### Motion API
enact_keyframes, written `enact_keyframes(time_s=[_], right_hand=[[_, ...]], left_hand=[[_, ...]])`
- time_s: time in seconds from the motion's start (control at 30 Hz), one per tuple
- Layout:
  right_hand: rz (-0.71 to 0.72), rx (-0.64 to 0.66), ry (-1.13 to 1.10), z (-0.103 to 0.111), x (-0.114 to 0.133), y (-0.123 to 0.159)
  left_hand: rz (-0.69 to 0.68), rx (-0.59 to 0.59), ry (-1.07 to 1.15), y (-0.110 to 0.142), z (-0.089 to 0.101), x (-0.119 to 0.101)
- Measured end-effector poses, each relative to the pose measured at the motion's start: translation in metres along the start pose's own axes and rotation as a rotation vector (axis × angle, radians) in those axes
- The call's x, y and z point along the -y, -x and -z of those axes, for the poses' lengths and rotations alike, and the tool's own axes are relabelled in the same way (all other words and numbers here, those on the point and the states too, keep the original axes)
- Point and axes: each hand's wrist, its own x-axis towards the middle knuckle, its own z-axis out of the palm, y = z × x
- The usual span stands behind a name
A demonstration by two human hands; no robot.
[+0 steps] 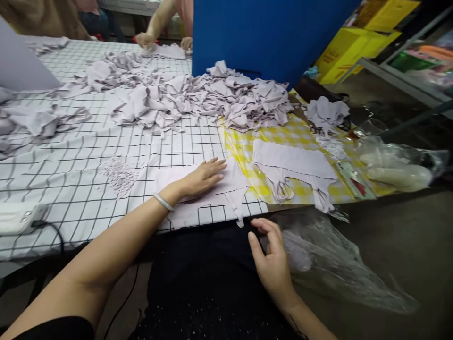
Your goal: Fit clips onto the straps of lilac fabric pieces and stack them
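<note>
My left hand point(202, 177) lies flat, fingers apart, on a pale lilac garment point(219, 189) spread at the front edge of the checked table point(88, 151); a bracelet is on that wrist. My right hand point(272, 262) hovers below the table edge over my dark lap, fingers loosely curled and empty, next to a clear plastic bag point(329, 264). A stack of the same lilac garments point(293, 163) with thin straps rests on a yellow checked cloth point(240, 141) to the right.
A big heap of crumpled lilac pieces point(212, 97) fills the table's middle. Another person's hands point(145, 40) work at the far edge. A blue panel point(269, 33), yellow boxes point(347, 47), a white device with cable point(19, 217) and small scraps point(118, 172) are around.
</note>
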Motion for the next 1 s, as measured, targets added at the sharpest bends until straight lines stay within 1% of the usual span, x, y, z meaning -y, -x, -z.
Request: enact_keyframes(time_s=[0.03,0.1,0.13,0.17,0.2,0.23,0.27,0.3,0.33,0.37,0.43,0.5,0.6,0.67,0.7,0.77,0.8,0.87,0.93,1.0], right_hand=[[0.010,0.161,-0.035,-0.009,0.004,0.000],[-0.040,0.552,-0.174,-0.037,0.013,0.000],[-0.082,0.691,-0.235,-0.054,0.018,0.001],[-0.121,0.764,-0.274,-0.073,0.023,0.001],[-0.150,0.782,-0.298,-0.091,0.027,0.001],[-0.169,0.771,-0.317,-0.107,0.030,0.001],[-0.186,0.765,-0.340,-0.119,0.033,0.001],[-0.200,0.772,-0.367,-0.125,0.035,0.000],[-0.203,0.790,-0.385,-0.127,0.037,0.001],[-0.192,0.811,-0.384,-0.124,0.039,0.001],[-0.142,0.856,-0.307,-0.106,0.044,0.006],[-0.113,0.886,-0.201,-0.080,0.053,0.013],[-0.143,0.887,-0.134,-0.040,0.075,0.020],[-0.158,0.892,-0.128,-0.017,0.094,0.013],[-0.159,0.926,-0.144,-0.008,0.105,0.005],[-0.161,1.019,-0.249,0.004,0.124,-0.018],[-0.165,1.041,-0.320,0.006,0.132,-0.032],[-0.164,1.012,-0.431,0.001,0.144,-0.062],[-0.123,0.920,-0.450,-0.014,0.149,-0.088],[-0.034,0.787,-0.407,-0.036,0.150,-0.109]], left_hand=[[0.002,-0.128,0.074,0.012,0.009,-0.001],[0.029,-0.371,0.160,0.044,0.023,-0.008],[0.047,-0.435,0.180,0.063,0.026,-0.014],[0.070,-0.451,0.194,0.082,0.026,-0.020],[0.099,-0.434,0.208,0.101,0.023,-0.026],[0.127,-0.404,0.222,0.119,0.019,-0.032],[0.150,-0.375,0.235,0.134,0.013,-0.036],[0.162,-0.351,0.244,0.148,0.008,-0.038],[0.162,-0.330,0.248,0.158,0.003,-0.039],[0.152,-0.310,0.245,0.166,-0.001,-0.040],[0.123,-0.267,0.213,0.175,-0.005,-0.039],[0.098,-0.228,0.162,0.178,-0.007,-0.040],[0.052,-0.223,0.108,0.178,-0.008,-0.041],[0.036,-0.249,0.081,0.177,-0.011,-0.042],[0.036,-0.262,0.067,0.176,-0.013,-0.042],[0.043,-0.269,0.046,0.176,-0.015,-0.042],[0.047,-0.265,0.043,0.176,-0.015,-0.042],[0.050,-0.256,0.047,0.176,-0.015,-0.042],[0.054,-0.245,0.052,0.178,-0.014,-0.042],[0.062,-0.238,0.056,0.179,-0.013,-0.043]])
